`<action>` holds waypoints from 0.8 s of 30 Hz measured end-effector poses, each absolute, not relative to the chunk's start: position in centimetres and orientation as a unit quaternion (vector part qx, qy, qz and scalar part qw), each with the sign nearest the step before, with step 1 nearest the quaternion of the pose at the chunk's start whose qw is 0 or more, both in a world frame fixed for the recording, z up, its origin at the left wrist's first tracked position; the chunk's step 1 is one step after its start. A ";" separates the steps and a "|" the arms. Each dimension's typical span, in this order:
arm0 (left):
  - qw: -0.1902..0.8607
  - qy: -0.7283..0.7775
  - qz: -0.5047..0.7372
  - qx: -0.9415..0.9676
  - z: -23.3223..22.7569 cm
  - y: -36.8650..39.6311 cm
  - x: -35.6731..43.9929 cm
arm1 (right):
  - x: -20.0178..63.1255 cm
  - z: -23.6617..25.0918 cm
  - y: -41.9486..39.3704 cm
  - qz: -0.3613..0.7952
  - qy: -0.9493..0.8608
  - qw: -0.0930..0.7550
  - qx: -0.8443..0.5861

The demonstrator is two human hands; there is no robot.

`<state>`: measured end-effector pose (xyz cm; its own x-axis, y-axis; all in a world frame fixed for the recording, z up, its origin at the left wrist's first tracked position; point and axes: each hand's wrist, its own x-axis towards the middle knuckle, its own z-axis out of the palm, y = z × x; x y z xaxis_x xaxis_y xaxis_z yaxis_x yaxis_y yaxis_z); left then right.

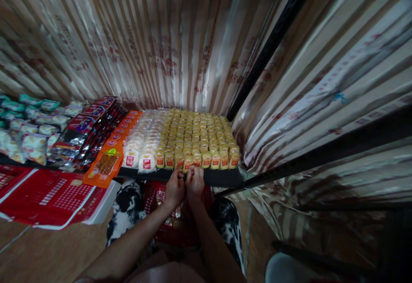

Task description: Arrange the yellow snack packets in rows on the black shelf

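Observation:
Both my hands are close together at the front edge of a dark shelf (222, 177). My left hand (175, 187) is closed, fingers curled in, at the lower front of the small yellow snack packets (206, 159). Beside it, my right hand (195, 183) is closed too, its fingertips against the bottoms of the front packets. Whatever is pinched between the fingers is hidden. The yellow packets stand in tight rows with red labels facing me. To their left are rows of clear packets with white contents (147, 161).
An orange snack bag (107, 163), dark red bags (86, 130) and pale green-white packets (34, 146) fill the shelf leftward. A red printed sheet (58, 195) hangs below. Striped plastic sheeting (180, 38) forms the back; a dark post (257, 68) rises at right. A red bag (180, 227) lies between my knees.

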<state>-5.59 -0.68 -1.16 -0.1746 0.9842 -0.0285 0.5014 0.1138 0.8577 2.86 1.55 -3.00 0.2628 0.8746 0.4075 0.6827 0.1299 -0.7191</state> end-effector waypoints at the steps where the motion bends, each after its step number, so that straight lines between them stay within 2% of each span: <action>1: 0.325 0.668 0.371 0.557 -1.1 -0.7 -5.6 | 2.9 -3.2 1.5 0.107 -0.607 0.456 -0.642; 24: 0.299 0.640 0.348 0.616 -1.5 -1.1 -5.7 | 3.7 -4.5 1.2 0.105 -0.652 0.481 -0.577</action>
